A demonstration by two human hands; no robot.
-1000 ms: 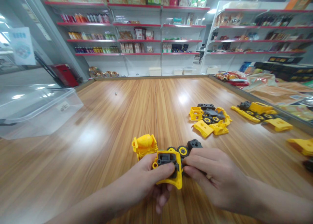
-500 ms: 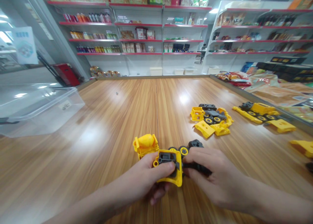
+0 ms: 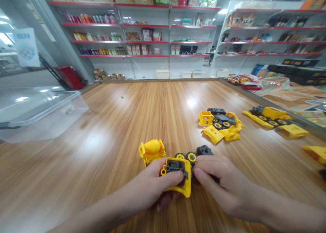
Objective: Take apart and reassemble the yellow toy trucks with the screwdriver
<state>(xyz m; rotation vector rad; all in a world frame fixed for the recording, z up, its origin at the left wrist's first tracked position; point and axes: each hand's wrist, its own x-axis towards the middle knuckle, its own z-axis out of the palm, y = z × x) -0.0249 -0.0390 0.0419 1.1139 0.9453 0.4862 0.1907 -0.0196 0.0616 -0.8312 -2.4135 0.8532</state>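
My left hand [image 3: 155, 180] is closed around a yellow toy truck cab [image 3: 187, 189] with a black insert, its thumb pressing on the black part. At the cab's right side, my right hand [image 3: 226, 182] pinches a black screwdriver [image 3: 216, 179], most of it hidden in the fingers. The fingertips are close to the cab's edge; whether the tip touches a screw I cannot tell. Behind the left hand sits a yellow toy mixer drum [image 3: 152, 147]. Black wheels with yellow hubs [image 3: 191, 156] and a black toy part [image 3: 204, 150] lie just beyond the hands.
On the wooden table [image 3: 142, 107], a pile of yellow and black toy parts [image 3: 221, 122] lies right of centre, with another group [image 3: 276, 114] farther right. A clear plastic bin [image 3: 51, 121] stands at left. Stocked shelves [image 3: 145, 25] rise behind.
The cab and my left hand have shifted slightly right and down. My right fingers have moved up along the screwdriver toward the cab, covering more of it.
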